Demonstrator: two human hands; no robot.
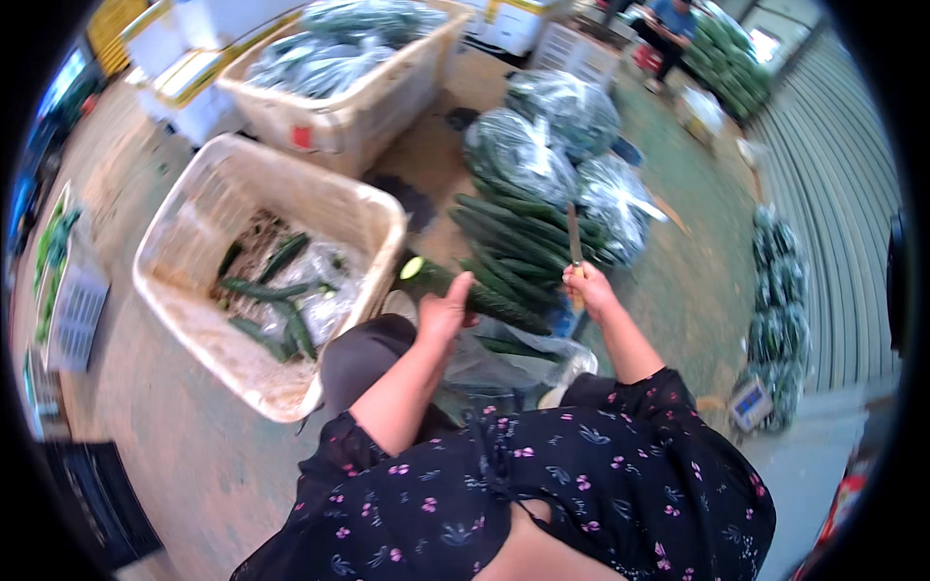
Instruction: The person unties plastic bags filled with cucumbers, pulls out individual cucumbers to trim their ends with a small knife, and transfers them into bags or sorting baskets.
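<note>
My left hand [446,308] is closed around a dark green cucumber [426,276], whose pale cut end points left toward a dirty white bin [387,208]. In my right hand [589,289] is a knife [573,235], gripped by its yellowish handle with the blade pointing up and away from me. Between and beyond my hands lies a heap of long cucumbers [509,232]. A clear plastic bag [465,363] is spread close to my lap, with cucumbers at its far side. Loose cucumbers, scraps and crumpled clear plastic [325,290] lie inside the bin.
Bulging clear bags of cucumbers [523,155] stand behind the heap. Farther back is a large tub [378,116] filled with bagged produce. More packed bags [775,300] line the wall at right, near a small scale [751,405]. A person [668,29] sits at the far right.
</note>
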